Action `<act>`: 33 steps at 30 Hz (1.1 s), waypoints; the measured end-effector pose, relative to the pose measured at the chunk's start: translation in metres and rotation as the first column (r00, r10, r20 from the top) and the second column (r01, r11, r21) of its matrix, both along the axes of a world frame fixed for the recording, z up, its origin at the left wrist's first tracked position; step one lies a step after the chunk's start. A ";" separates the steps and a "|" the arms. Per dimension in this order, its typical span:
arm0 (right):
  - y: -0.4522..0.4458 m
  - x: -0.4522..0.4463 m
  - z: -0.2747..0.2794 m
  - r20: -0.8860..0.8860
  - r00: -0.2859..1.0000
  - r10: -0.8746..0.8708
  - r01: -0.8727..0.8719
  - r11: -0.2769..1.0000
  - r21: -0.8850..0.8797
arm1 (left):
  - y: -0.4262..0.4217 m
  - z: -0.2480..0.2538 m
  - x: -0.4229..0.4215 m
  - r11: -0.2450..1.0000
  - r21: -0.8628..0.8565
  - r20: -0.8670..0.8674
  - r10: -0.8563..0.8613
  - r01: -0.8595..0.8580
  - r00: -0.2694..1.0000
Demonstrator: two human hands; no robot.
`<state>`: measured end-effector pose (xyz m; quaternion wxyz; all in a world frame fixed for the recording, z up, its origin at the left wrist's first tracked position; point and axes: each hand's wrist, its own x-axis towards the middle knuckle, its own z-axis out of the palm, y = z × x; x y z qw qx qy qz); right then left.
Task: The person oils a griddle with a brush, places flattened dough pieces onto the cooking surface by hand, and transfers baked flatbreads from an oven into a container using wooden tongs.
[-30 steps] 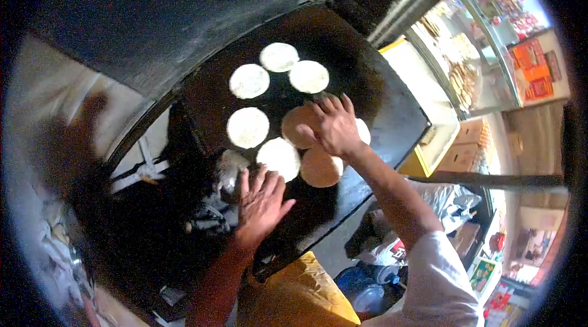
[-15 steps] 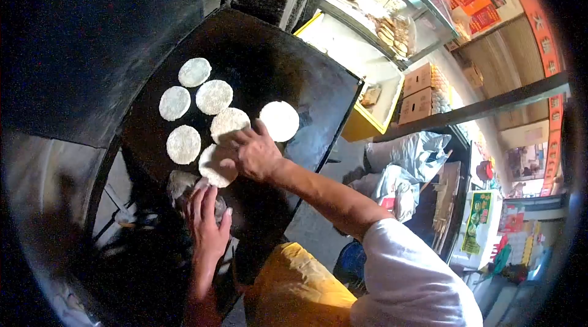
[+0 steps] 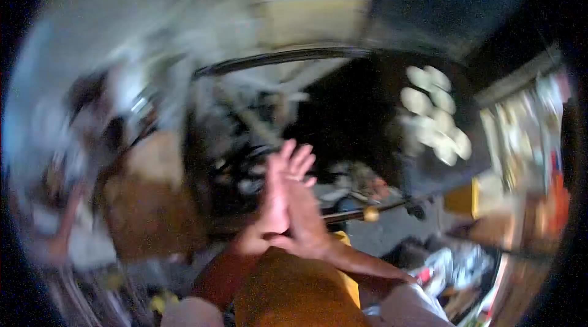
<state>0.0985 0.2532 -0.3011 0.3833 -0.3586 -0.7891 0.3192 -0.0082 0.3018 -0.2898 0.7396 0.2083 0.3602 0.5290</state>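
Observation:
My left hand (image 3: 275, 198) and my right hand (image 3: 304, 209) meet in front of the yellow apron (image 3: 294, 290), palm against palm. Their fingers are stretched out, and I see nothing between them. Several round, flat, pale breads (image 3: 442, 120) lie grouped on the dark griddle (image 3: 373, 106), off to the right of my hands and apart from them. Motion blurs the whole view, so fine detail on the breads is lost.
A brown board or box top (image 3: 153, 198) stands at the left. Blurred clutter lies beyond my hands inside a dark frame. At the right are a yellow-edged tray (image 3: 468, 198) and grey plastic bags (image 3: 456, 269).
The view has swung left, so the breads now appear at the right. My right hand has come off the breads, and my left has come away from the griddle's edge; both now touch.

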 end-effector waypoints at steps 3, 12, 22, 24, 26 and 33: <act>-0.040 -0.077 -0.012 0.259 0.889 0.377 -0.368 0.926 -0.084 | -0.037 -0.004 -0.148 0.972 -0.053 -0.141 0.219 -0.228 0.966; -0.074 -0.240 -0.075 0.280 0.794 0.540 -0.480 0.838 -0.259 | -0.262 -0.145 -0.534 0.942 0.024 -0.912 0.157 -0.335 0.379; -0.072 -0.388 -0.086 0.051 0.742 0.669 -0.460 0.563 -0.687 | -0.200 -0.063 -0.660 0.951 -0.146 -0.959 -0.203 -0.271 -0.196; -0.073 -0.433 -0.092 -0.171 0.763 0.623 -0.491 0.386 -0.781 | -0.184 -0.063 -0.679 0.998 0.041 -0.798 0.005 -0.046 -0.603; -0.076 -0.481 -0.121 -0.241 0.780 0.577 -0.497 0.337 -0.800 | -0.169 -0.064 -0.695 0.999 0.044 -0.839 0.049 0.022 -0.542; -0.091 -0.593 -0.114 -0.366 0.923 0.118 -0.370 0.013 -0.929 | -0.125 -0.064 -0.701 0.988 -0.141 -0.897 -0.151 -0.056 -0.415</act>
